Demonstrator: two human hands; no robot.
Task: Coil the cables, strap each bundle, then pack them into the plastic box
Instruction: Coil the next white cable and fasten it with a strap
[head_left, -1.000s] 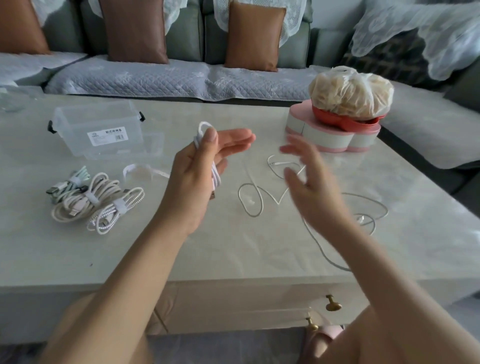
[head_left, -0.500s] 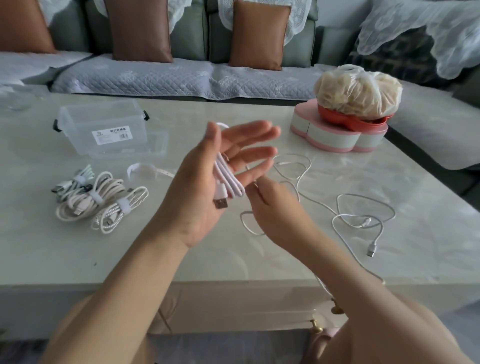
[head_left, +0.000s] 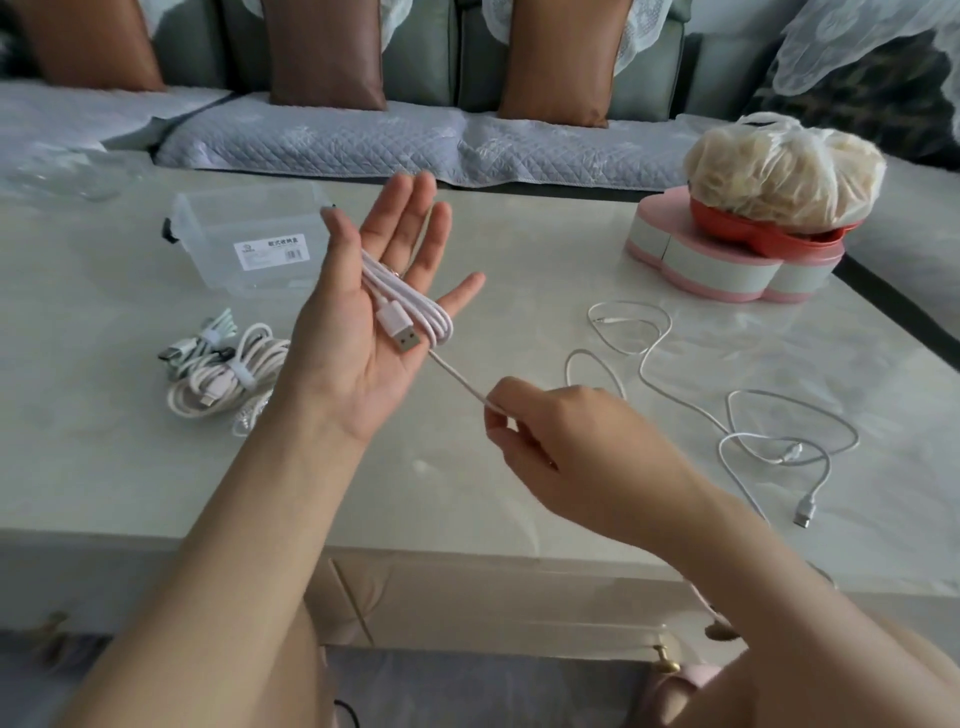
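On the pale table (head_left: 545, 270) the clear plastic box (head_left: 249, 228) stands at the far left, and nearer the person lie the strapped bundles (head_left: 228, 374), not yet packed. A loose white cable (head_left: 789, 453) sprawls on the right, well apart from them. The left hand (head_left: 358, 353) is raised palm up with its fingers straight and spread, so it clamps nothing; it only carries the loops of the cable (head_left: 415, 306) that lie across the palm. The right hand (head_left: 571, 447) pinches the free run of that cable between thumb and fingertips just below the left hand, and the strand between them looks taut. The USB plug (head_left: 400, 335) rests on the palm beside the loops. The cable looks light, limp and smooth, so the loops would likely spring loose or slide off an open palm. The sound place to hold is probably the middle of the loops, not the plug, while the strap goes round.
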